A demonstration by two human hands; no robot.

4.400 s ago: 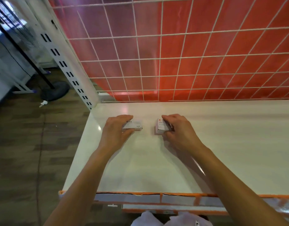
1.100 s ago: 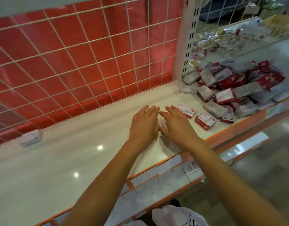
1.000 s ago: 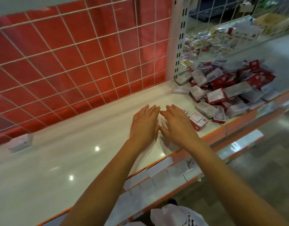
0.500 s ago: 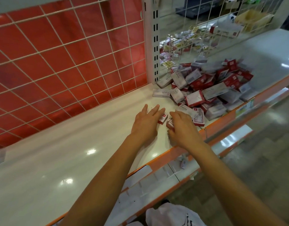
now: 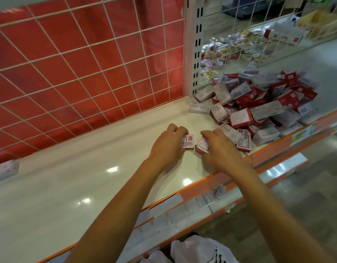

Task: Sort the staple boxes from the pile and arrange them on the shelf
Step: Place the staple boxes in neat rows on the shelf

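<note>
So the left hand [image 5: 169,147] has its fingers [image 5: 178,130] curled round one staple box [image 5: 188,142], and the right hand [image 5: 219,150] pinches a second box [image 5: 201,145]. Both are near the front edge of the shelf [image 5: 88,177], just beside the pile [image 5: 258,111]. Sloppy lift and the right wrist probably knocks loose boxes over that edge.

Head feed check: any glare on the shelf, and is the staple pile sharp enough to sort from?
Head view: small white glare spots on the shelf, none on boxes; pile sharp nearby, "STAPLES" legible, smeared at its far right; left hand and right hand each grip a staple box, both crisp.
</note>
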